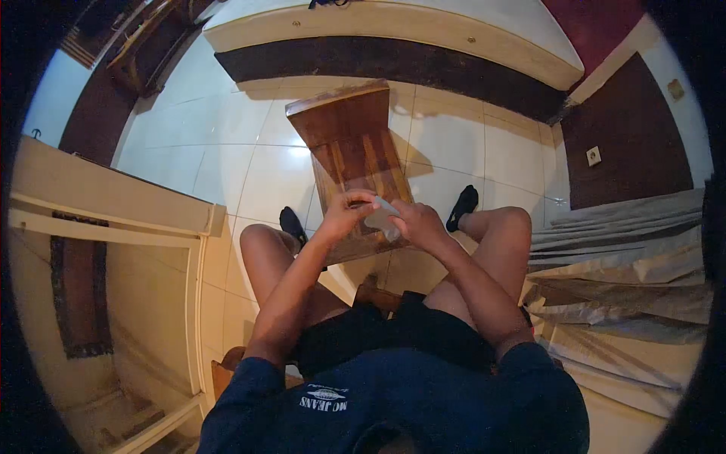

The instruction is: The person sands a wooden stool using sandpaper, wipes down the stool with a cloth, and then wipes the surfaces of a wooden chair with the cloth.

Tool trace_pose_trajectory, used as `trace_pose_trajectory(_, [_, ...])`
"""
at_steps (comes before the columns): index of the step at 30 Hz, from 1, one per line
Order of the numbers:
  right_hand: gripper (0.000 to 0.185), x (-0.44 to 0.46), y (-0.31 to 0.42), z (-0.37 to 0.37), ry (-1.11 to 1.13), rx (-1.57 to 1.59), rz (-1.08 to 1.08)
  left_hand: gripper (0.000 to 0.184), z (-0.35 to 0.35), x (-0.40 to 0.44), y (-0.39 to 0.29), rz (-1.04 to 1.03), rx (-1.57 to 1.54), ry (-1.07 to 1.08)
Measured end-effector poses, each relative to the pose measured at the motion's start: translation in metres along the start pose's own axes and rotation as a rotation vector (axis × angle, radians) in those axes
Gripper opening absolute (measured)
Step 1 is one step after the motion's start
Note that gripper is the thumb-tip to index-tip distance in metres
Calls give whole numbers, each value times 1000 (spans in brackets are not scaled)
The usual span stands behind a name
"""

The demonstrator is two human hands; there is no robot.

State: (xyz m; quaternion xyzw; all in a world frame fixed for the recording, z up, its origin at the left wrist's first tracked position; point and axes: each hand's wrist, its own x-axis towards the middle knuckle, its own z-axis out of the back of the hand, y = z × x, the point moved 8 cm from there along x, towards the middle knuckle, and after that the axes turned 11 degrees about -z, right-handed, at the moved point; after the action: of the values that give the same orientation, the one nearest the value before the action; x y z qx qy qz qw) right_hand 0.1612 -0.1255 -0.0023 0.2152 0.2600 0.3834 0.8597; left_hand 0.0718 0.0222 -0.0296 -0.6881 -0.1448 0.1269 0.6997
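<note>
Between my two hands is a small, thin, translucent whitish piece that looks like a plastic bag (pixel 380 220). My left hand (pixel 348 215) pinches its upper left edge between thumb and fingertips. Gripping the right side, my right hand (pixel 420 225) has its thumb over the piece and its fingers curled. A greyish strip runs along the top of the piece, and its lower end hangs loose. Whether anything is inside cannot be made out. Both hands are above a brown wooden chair (pixel 363 151) that stands on the floor between my feet.
A mattress (pixel 393 26) on a dark base lies across the far side. To the left stands a glass-fronted cabinet (pixel 151 287). Grey striped cloth (pixel 620 265) hangs at the right, near a wall socket (pixel 594 156). The floor (pixel 265 170) is pale glossy tile.
</note>
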Motion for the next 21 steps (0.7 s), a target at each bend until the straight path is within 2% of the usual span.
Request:
trace_pose_trajectory(5, [32,2,0,1,14,188,66,17,-9,2,-2,-53,-100,45])
trace_pose_trajectory(8, [31,-1,3,6,33,379,68,17,-10,1,-11,-81,-41,37])
trace_pose_trajectory(12, [28,2,-2,1,1,462,99,18,-10,2,-14,-117,83,41])
trace_pose_trajectory(17, [29,-1,4,9,-22,433,143,21,-12,1,-23,-181,144,15])
trace_pose_trajectory(21, [29,-1,2,4,96,388,33,23,-10,3,-22,-192,57,-49])
